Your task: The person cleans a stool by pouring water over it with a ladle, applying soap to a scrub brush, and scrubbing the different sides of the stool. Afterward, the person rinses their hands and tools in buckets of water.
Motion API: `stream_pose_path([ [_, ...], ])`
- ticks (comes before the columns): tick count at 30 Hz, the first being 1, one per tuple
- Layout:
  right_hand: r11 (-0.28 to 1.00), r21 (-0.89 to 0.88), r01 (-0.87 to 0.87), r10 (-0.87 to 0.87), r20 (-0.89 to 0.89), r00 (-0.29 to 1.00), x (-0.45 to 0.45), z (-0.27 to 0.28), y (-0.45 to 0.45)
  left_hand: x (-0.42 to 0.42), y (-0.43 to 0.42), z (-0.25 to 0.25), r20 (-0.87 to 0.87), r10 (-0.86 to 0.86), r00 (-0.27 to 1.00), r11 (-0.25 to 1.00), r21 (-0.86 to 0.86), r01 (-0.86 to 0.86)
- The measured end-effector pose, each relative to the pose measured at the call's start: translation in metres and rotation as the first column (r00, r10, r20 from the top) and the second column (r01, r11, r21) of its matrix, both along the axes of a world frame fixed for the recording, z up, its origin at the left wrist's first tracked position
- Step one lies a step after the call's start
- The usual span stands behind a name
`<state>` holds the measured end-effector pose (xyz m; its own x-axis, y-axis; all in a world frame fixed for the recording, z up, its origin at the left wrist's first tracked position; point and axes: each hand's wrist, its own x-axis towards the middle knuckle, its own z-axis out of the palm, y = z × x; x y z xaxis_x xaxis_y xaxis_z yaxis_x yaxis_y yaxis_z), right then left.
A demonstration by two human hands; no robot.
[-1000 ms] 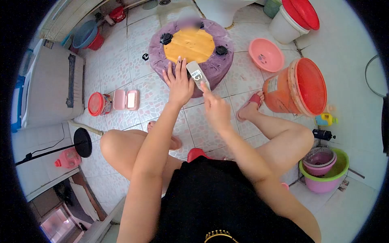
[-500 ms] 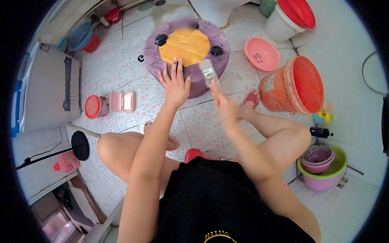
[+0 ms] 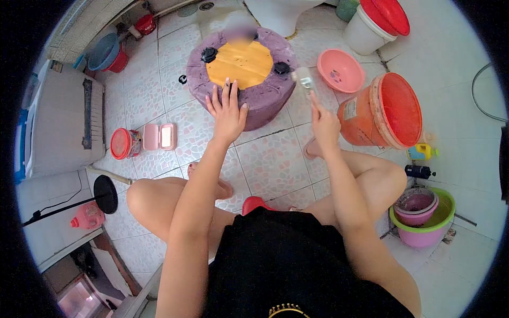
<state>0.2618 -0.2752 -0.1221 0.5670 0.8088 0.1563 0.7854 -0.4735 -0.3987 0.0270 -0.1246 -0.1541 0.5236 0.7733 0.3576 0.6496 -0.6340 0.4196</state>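
Observation:
A round purple padded stool (image 3: 268, 108) lies bottom up on the tiles, its yellow wooden base (image 3: 238, 62) facing me. Black feet (image 3: 209, 54) stick up around the base; one is partly covered by my fingers. My left hand (image 3: 228, 114) lies open on the stool's near edge, fingers stretched out. Gripped by its handle in my right hand (image 3: 325, 123) is a flat paintbrush (image 3: 306, 82) with a metal band. Its pale bristles are blurred and sit close beside the right side of the stool; whether they touch it, I cannot tell.
To the right stand a pink basin (image 3: 341, 71), an orange bucket (image 3: 366, 117), a white bucket (image 3: 366, 33) and stacked tubs (image 3: 419, 236). On the left are a red-lidded tub (image 3: 122, 143), an opened pink box (image 3: 159, 137) and a round black disc on a pole (image 3: 105, 194).
My right hand and the paintbrush have moved right, away from the stool's front edge to its right side. My left hand stays on the stool.

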Motion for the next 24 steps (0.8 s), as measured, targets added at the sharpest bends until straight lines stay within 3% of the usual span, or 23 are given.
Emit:
stream_pose_path([
  [1,0.997,0.005,0.073,-0.073,-0.013,0.997,0.007,-0.003,0.001,0.0,0.001,0.001,-0.001,0.0,1.0,1.0,0.002,0.0],
  [4,0.997,0.057,0.05,-0.043,-0.107,0.993,0.003,-0.016,-0.007,0.001,0.002,0.0,-0.002,0.003,1.0,1.0,0.001,-0.003],
  [7,0.986,-0.124,0.11,-0.129,-0.166,0.978,-0.024,0.02,-0.003,0.0,0.002,-0.001,0.005,-0.003,1.0,1.0,0.003,0.003],
  [9,0.951,0.303,-0.059,0.089,-0.085,0.992,-0.017,-0.02,0.004,-0.002,0.001,-0.001,0.0,-0.006,1.0,1.0,-0.004,0.006],
  [11,0.888,0.458,-0.046,0.178,-0.25,0.952,-0.014,-0.028,0.006,-0.001,0.002,0.003,0.034,-0.013,0.999,1.0,-0.026,0.014],
  [13,0.934,0.344,0.101,0.168,-0.668,0.725,-0.027,-0.01,-0.001,-0.003,-0.001,0.011,0.098,-0.018,0.995,0.997,-0.072,0.025],
  [16,0.953,0.191,0.234,0.162,-0.977,0.14,-0.044,0.021,-0.009,0.004,-0.011,0.025,0.103,0.096,0.99,0.995,0.022,-0.099],
  [19,0.968,0.159,0.192,0.175,-0.982,-0.068,-0.057,0.041,-0.013,0.017,-0.021,0.052,0.387,0.007,0.922,0.997,-0.078,0.025],
  [22,0.969,0.199,0.145,0.217,-0.969,-0.117,-0.063,0.039,-0.017,0.025,-0.033,0.08,0.507,0.035,0.861,0.985,-0.163,0.055],
  [24,0.966,0.222,0.135,0.232,-0.971,-0.063,-0.068,0.043,-0.017,0.024,-0.038,0.091,0.508,0.043,0.86,0.981,-0.186,0.061],
])
